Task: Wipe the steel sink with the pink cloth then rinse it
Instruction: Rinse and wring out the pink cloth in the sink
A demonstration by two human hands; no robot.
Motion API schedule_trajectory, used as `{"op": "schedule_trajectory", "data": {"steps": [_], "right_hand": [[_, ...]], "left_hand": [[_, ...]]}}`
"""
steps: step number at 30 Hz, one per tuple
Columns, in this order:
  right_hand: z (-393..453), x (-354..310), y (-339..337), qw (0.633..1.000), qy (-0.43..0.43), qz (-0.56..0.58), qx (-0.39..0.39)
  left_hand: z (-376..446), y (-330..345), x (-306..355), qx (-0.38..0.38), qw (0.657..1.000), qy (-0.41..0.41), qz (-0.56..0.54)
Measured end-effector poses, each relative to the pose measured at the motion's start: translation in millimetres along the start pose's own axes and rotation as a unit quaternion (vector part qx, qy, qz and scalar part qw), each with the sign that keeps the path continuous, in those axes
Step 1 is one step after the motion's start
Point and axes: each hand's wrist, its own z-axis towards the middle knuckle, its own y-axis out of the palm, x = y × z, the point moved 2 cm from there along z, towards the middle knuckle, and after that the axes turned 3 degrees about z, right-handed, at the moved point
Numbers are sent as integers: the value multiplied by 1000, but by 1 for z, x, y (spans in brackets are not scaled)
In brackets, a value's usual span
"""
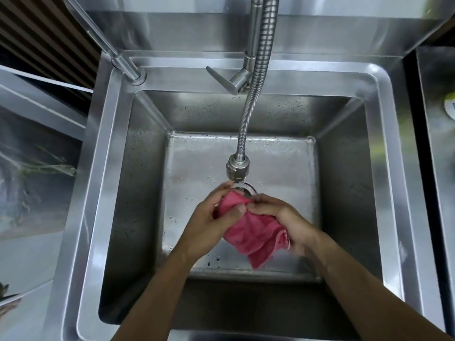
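The pink cloth (pixel 253 230) is bunched up between both my hands, above the floor of the steel sink (pixel 110 193). My left hand (pixel 209 222) grips its upper left part, thumb pressed across the fabric. My right hand (pixel 283 217) holds the right side, fingers curled into the folds. A loose corner of the cloth hangs down toward the front. The flexible hose tap head (pixel 237 168) hangs just above my hands, over the drain, which is mostly hidden. Water drops speckle the sink walls and floor.
The tap lever (pixel 221 80) sits on the back ledge. A second steel pipe (pixel 118 57) rises from the back left corner. A steel counter with a round sticker (pixel 450 107) lies to the right. A grey surface lies to the left.
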Motion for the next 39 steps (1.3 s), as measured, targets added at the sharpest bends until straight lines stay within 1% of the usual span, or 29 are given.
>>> {"op": "schedule_trajectory", "data": {"steps": [1, 3, 4, 5, 8, 10, 11, 13, 15, 17, 19, 21, 23, 24, 26, 28, 29, 30, 32, 33, 34, 35, 37, 38, 39], "right_hand": [[0, 5, 0, 998, 37, 40, -23], [2, 15, -3, 990, 76, 107, -60], [4, 19, -7, 988, 80, 122, -60], [6, 24, -12, 990, 70, 110, -47], [13, 38, -22, 999, -28, 4, 36], [23, 40, -19, 989, -86, -61, 108], [28, 39, -16, 978, -105, -92, 156], [40, 33, -12, 953, -127, -141, 235], [51, 27, -12, 940, -142, -144, 274], [59, 27, -13, 942, -148, -116, 276], [65, 29, -10, 938, -165, -132, 274], [70, 34, -4, 915, -203, -187, 294], [75, 36, 2, 886, -236, -255, 307], [78, 34, 3, 874, -237, -292, 307], [84, 26, 0, 860, -211, -358, 296], [88, 20, -6, 854, -198, -393, 279], [87, 21, -6, 849, -210, -403, 269], [85, 24, -5, 838, -232, -421, 259], [78, 34, -1, 792, -291, -489, 220], [75, 36, 0, 770, -307, -522, 202], [77, 35, -4, 759, -308, -539, 198], [81, 31, -12, 768, -291, -531, 206], [84, 28, -23, 814, -258, -468, 229], [81, 32, -23, 825, -259, -449, 226], [78, 40, -19, 820, -272, -459, 208]], "left_hand": [[1, -2, -4, -3, 1000, -24, -4], [3, -6, -11, 17, 998, -54, 34], [4, -9, -14, 38, 996, -64, 49], [6, -13, -19, 67, 993, -74, 61], [12, -20, -32, 140, 982, -107, 71], [21, -15, -40, 168, 976, -131, 45], [27, -11, -43, 176, 973, -143, 38], [39, -1, -48, 169, 971, -167, 10], [51, 9, -54, 145, 975, -168, -26], [62, 13, -60, 156, 978, -138, -15], [71, 14, -62, 185, 978, -99, 12], [77, 11, -61, 200, 976, -78, 33], [80, 7, -61, 208, 973, -76, 59], [81, 6, -62, 206, 973, -77, 69], [79, 7, -66, 187, 975, -74, 96], [76, 8, -66, 173, 973, -57, 143], [77, 5, -64, 168, 972, -51, 159], [79, 2, -61, 162, 972, -49, 166], [86, -6, -59, 142, 972, -61, 175], [88, -6, -60, 136, 970, -72, 187], [87, -3, -63, 138, 967, -78, 198], [83, 3, -66, 144, 965, -75, 206], [73, 12, -68, 144, 965, -39, 213], [69, 10, -68, 138, 965, -21, 221], [66, 5, -68, 132, 964, -11, 230]]}}
